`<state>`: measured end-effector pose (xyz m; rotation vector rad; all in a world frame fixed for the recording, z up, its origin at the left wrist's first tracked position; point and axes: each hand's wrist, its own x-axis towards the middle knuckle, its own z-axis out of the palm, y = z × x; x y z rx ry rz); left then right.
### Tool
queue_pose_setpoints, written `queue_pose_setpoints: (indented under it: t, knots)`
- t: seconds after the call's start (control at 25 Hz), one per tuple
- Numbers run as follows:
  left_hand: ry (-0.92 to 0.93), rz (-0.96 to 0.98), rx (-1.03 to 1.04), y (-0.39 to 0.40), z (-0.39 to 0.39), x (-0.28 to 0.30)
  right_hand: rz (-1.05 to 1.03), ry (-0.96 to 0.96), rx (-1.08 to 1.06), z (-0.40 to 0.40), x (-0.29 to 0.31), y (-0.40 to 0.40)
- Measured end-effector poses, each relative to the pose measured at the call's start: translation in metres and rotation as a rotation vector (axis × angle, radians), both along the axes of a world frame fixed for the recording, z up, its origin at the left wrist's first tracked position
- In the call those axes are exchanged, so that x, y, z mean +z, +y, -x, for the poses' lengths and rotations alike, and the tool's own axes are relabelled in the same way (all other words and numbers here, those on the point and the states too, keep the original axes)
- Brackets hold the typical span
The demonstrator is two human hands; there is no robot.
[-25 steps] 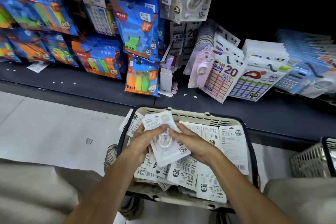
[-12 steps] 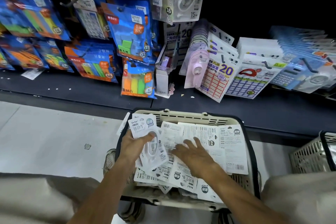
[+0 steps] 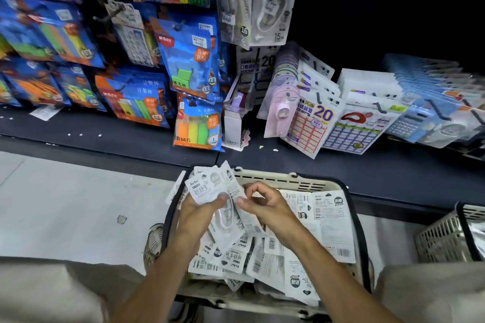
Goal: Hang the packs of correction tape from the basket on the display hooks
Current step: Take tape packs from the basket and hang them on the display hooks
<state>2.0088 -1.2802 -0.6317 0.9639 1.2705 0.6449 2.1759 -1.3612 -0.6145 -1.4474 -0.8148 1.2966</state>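
While the right hand (image 3: 265, 204) was flat down in the basket (image 3: 288, 181) half a second ago, it has now come back up beside the left hand (image 3: 199, 214). That means another pack is being added to the bunch, so the picking goes on and nothing is hung yet.

The left grip is curled around a small stack of packs (image 3: 210, 186), thumb on top. The right grip pinches the edge of a pack (image 3: 246, 214) with thumb and fingertip, touching the stack. The held packs stick up above the left grip, between both hands. Under both grips many more packs (image 3: 328, 220) lie loose in the basket. The display hooks are up past the grips, well apart.
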Motion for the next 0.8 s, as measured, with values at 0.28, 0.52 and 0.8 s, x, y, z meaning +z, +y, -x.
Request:
queue_pose_setpoints:
  t: [0.28,0.52,0.8]
  knots:
    - [-0.081,0.031,-0.174,0.005,-0.003,0.021,0.059,0.015,-0.032,0.003,-0.008,-0.001]
    - [-0.146,0.156,-0.278,0.001,-0.005,0.021,0.165,-0.018,0.033,0.013,0.003,0.002]
    - [-0.017,0.187,-0.09,0.004,-0.007,0.011,0.655,-0.865,0.488,-0.073,-0.013,-0.027]
